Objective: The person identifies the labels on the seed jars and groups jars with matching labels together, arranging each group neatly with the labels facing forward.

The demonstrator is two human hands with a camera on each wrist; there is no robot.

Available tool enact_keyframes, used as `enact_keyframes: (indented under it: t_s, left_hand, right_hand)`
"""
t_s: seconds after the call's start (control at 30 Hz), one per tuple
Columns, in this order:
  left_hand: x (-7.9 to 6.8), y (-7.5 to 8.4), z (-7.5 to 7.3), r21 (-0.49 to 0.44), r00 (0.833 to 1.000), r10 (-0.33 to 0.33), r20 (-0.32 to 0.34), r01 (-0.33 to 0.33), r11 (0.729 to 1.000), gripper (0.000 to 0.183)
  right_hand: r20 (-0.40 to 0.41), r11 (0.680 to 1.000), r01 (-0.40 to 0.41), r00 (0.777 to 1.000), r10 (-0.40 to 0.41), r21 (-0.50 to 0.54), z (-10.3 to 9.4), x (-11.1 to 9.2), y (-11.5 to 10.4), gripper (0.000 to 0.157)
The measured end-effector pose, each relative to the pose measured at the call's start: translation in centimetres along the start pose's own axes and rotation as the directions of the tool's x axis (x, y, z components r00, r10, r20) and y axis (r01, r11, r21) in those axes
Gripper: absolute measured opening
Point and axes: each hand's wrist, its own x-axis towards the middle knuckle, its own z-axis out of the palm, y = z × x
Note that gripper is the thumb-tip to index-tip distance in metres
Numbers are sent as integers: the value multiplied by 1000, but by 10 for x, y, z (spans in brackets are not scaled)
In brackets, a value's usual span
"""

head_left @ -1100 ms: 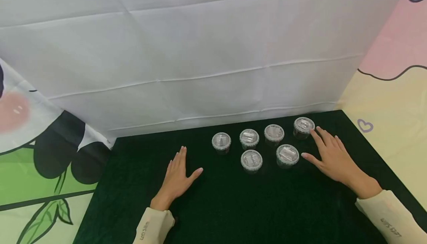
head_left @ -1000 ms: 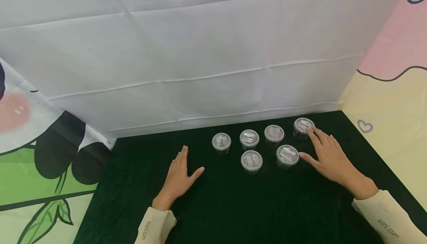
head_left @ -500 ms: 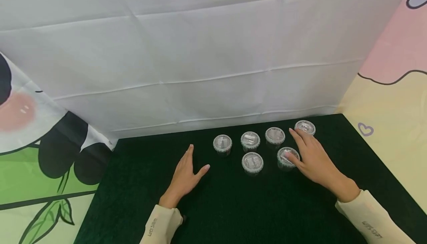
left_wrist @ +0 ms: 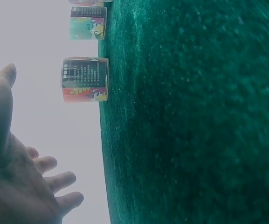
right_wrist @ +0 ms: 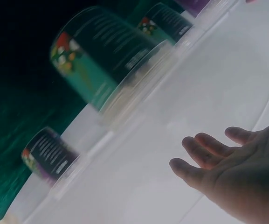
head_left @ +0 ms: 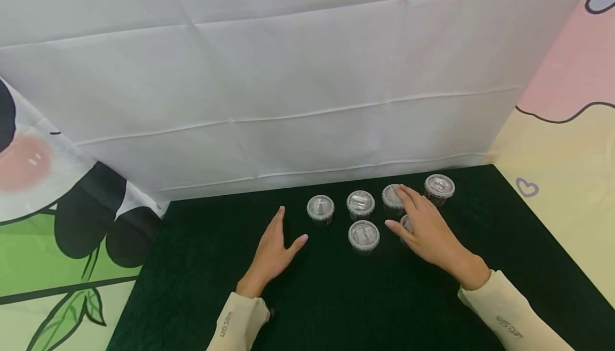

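Note:
Several small round tubs with clear lids stand on a dark green cloth. My left hand (head_left: pixel 271 252) is held with fingers straight and thumb spread, left of the leftmost tub (head_left: pixel 320 208) and apart from it. My right hand (head_left: pixel 427 233) holds nothing; its fingers are extended over the right-hand tubs. Its fingertips overlap the back-row tub (head_left: pixel 391 197), and its thumb and palm hide most of the front right tub (head_left: pixel 405 223). In the right wrist view a tub with a dark and green printed label (right_wrist: pixel 106 56) looms near the hand, fingers apart from it.
Other tubs stand at the back middle (head_left: pixel 361 204), front middle (head_left: pixel 363 235) and back right (head_left: pixel 439 186). The green cloth (head_left: pixel 326 297) meets a white fabric backdrop (head_left: pixel 288 73) behind. Printed cartoon cloths hang at left (head_left: pixel 29 255) and right (head_left: pixel 567 180).
My right hand has moved left from beside the back right tub, across the right-hand tubs. My left hand has shifted slightly right. The tubs stay in the same arrangement.

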Motion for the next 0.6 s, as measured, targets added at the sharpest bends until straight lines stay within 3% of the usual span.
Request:
enact_keyframes:
  t_s: [0.6]
  left_hand:
    - [6, 11, 6, -97, 1000, -18, -18, 16, 995, 96]
  right_hand:
    - [32, 995, 5, 999, -8, 96, 19, 20, -39, 77]
